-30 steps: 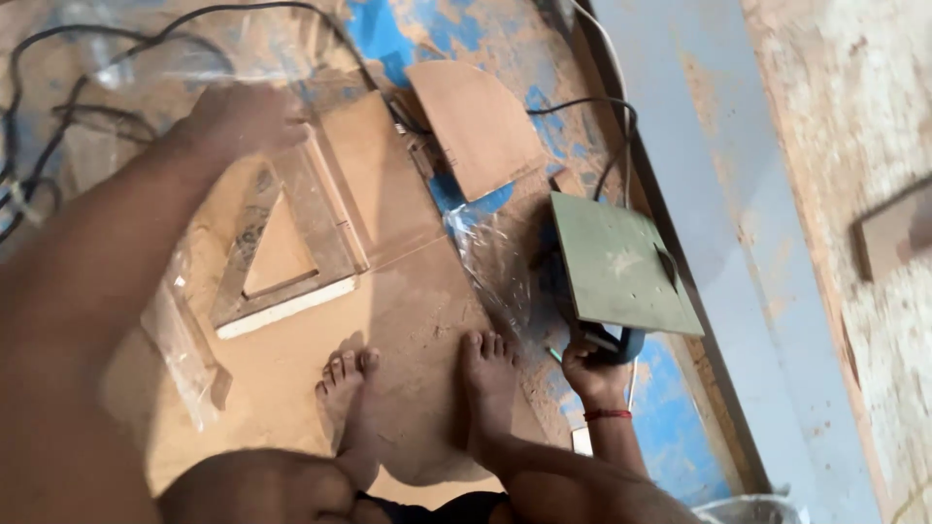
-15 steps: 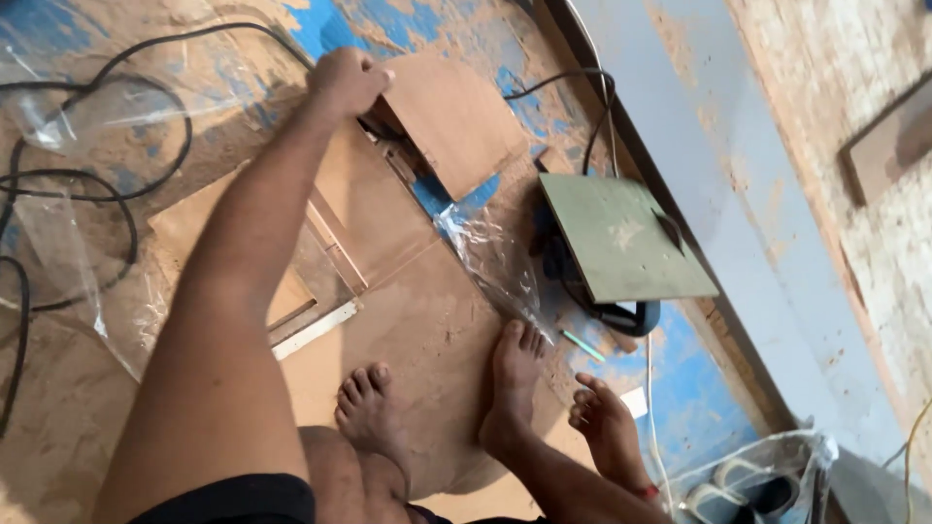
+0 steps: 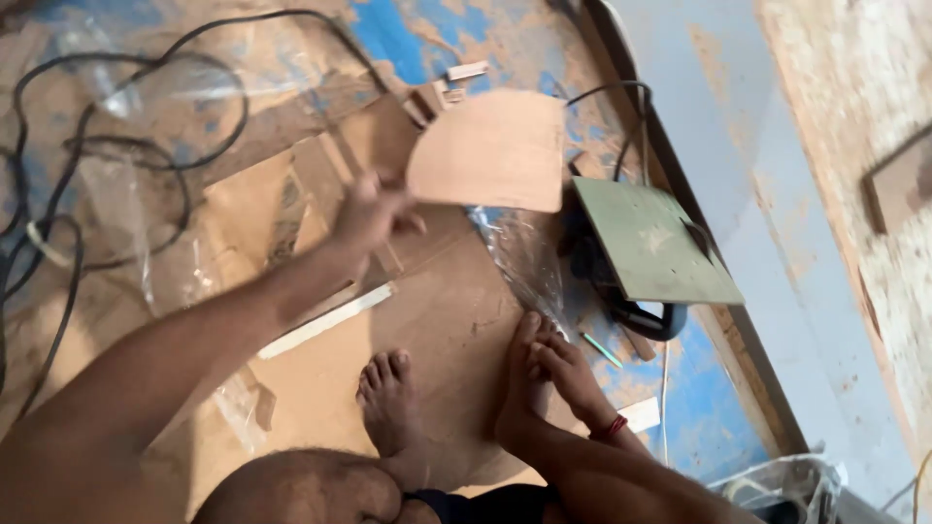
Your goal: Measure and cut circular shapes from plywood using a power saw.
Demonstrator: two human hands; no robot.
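Nearest the camera, the person's bent knees and two bare feet (image 3: 388, 403) rest on flattened brown cardboard (image 3: 437, 320) spread over the floor. The right hand (image 3: 568, 374) lies against the right foot, fingers loosely together and clamped on nothing. Beside it a thin green stick (image 3: 602, 349) lies on the blue floor, and at the bottom right corner the rim of a clear plastic container (image 3: 777, 480) shows, its contents too hidden to tell.

Further out, the left hand (image 3: 369, 215) is raised above the cardboard, its fingers closed on the edge of a brown board piece (image 3: 490, 150) with one rounded side, held up off the floor. A white strip (image 3: 325, 320) lies under the forearm.

To the right, a power tool with a flat green base plate (image 3: 650, 243) sits upturned. Black cables (image 3: 116, 136) loop at far left over crumpled clear plastic sheet (image 3: 121, 218).
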